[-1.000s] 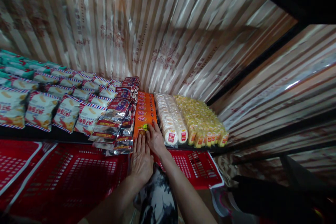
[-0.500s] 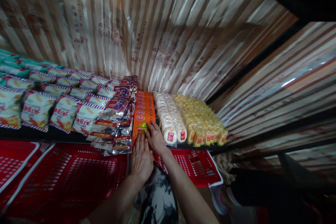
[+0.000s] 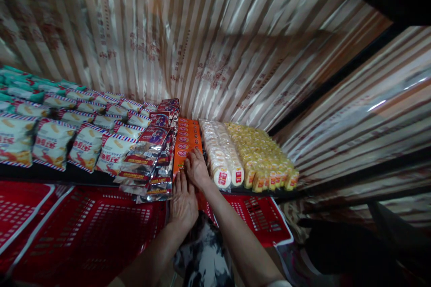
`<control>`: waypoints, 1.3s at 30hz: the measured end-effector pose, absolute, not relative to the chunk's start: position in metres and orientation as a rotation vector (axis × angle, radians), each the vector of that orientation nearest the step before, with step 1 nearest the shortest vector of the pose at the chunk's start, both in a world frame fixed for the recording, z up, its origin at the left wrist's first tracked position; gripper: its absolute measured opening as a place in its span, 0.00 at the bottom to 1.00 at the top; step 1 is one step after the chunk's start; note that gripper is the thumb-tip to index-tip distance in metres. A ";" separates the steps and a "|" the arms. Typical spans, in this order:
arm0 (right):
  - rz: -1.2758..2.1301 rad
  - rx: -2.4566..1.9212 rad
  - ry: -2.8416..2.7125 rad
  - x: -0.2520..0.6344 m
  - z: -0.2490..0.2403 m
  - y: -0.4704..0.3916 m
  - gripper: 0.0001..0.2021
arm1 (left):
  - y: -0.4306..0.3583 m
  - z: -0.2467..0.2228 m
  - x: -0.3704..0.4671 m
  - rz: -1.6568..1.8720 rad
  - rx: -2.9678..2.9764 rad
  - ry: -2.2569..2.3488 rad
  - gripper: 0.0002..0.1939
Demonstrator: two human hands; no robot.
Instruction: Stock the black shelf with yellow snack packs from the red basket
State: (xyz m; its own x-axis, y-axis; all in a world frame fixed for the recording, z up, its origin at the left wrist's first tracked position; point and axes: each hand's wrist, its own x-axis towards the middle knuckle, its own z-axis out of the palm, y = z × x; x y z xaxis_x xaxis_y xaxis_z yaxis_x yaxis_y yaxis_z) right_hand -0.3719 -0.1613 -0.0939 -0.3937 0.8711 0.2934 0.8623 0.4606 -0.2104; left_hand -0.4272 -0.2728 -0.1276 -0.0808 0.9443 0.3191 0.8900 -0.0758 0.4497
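Note:
A row of flat orange packets (image 3: 187, 133) lies overlapped on the black shelf, running from the back wall to the front edge. My left hand (image 3: 184, 204) rests on the front end of this row with its fingers stretched forward. Just ahead and to the right, my right hand (image 3: 198, 168) lies over the packets, fingers extended and touching them. Neither hand visibly grips anything, and the packets under the palms are hidden. Dark red foil packets (image 3: 153, 136) are stacked left of the row. Round white wrapped snacks (image 3: 222, 177) stand to its right.
Striped white chip bags (image 3: 54, 139) fill the shelf's left side, with green bags (image 3: 25, 92) behind. Yellow wrapped snacks (image 3: 259, 181) stand at the right. Red baskets (image 3: 97, 226) sit below the shelf edge. Striped plastic sheeting (image 3: 141, 31) covers the back wall.
My right hand has slid forward along the orange packets, covering the yellow mark seen before. My left hand stays at the front end. The whole view has shifted slightly.

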 end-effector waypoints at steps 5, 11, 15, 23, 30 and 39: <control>0.095 -1.493 -2.410 -0.398 -0.090 -0.131 0.22 | -0.272 -0.130 -0.426 0.840 2.076 2.088 0.28; 0.052 -1.584 -2.480 -0.410 -0.097 -0.109 0.24 | -0.272 -0.134 -0.426 0.889 2.107 2.123 0.28; 0.043 -1.600 -2.463 -0.411 -0.104 -0.106 0.24 | -0.271 -0.135 -0.426 0.873 2.116 2.103 0.29; 0.021 -1.600 -2.415 -0.411 -0.108 -0.105 0.23 | -0.273 -0.136 -0.427 0.837 2.127 2.061 0.31; 0.009 -1.612 -2.400 -0.412 -0.110 -0.105 0.23 | -0.271 -0.135 -0.428 0.794 2.098 2.049 0.30; -0.036 -1.667 -2.412 -0.412 -0.108 -0.106 0.23 | -0.272 -0.131 -0.430 0.784 2.097 2.047 0.30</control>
State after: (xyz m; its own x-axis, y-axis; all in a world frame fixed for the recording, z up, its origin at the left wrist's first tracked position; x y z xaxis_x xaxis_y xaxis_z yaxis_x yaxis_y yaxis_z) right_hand -0.4120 -0.1060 -0.1082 -0.3388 0.9225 0.1851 0.9276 0.3604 -0.0981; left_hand -0.4301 -0.2716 -0.1310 -0.0416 0.9581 0.2833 0.9024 -0.0857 0.4223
